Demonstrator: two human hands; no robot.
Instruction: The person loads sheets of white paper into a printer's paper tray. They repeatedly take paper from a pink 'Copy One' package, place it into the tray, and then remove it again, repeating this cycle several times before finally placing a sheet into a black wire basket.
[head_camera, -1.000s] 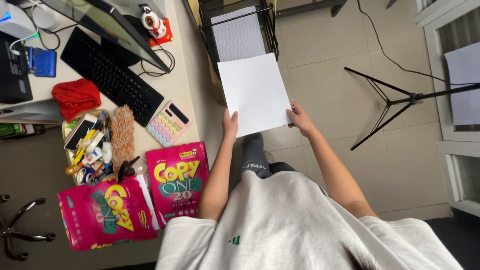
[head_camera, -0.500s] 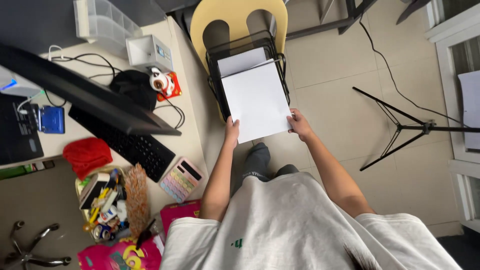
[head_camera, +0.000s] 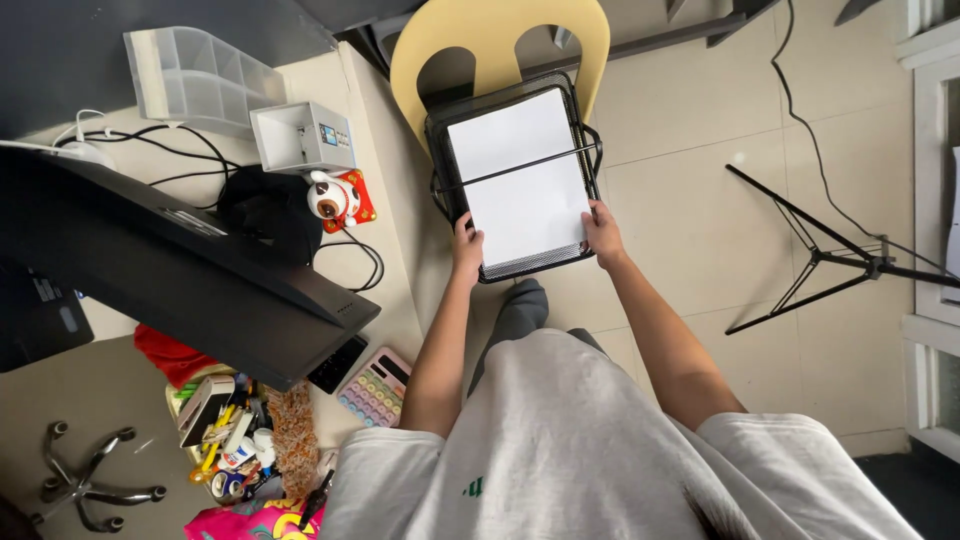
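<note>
Both hands hold one white sheet of paper (head_camera: 520, 185) at its near corners: the left hand (head_camera: 466, 248) pinches the near-left corner, the right hand (head_camera: 603, 232) the near-right corner, each closed on the paper's edge and set apart by the sheet's width. The sheet lies mostly inside a black wire mesh tray (head_camera: 530, 264) that sits on the seat of a yellow plastic chair (head_camera: 497, 35). A thin black crossbar (head_camera: 520, 170) of the tray's upper frame passes over the middle of the sheet, so the far half is under it. Whether other sheets lie beneath cannot be told. Risks, as judged: the far edge could butt against the tray's back wall and buckle the sheet if it is pushed further; uneven push from the two hands would skew it against a side wall and crease a corner. The near edge sits close to the tray's front lip, so letting go early could leave it riding on the lip. The tray rests on a curved seat; a firm shove might slide it toward the chair back. To the left, the desk (head_camera: 390, 200) holds a dark monitor (head_camera: 180, 270), cables, a pastel calculator (head_camera: 374, 388); a tripod (head_camera: 820, 255) stands on the floor, well apart, to the right.
</note>
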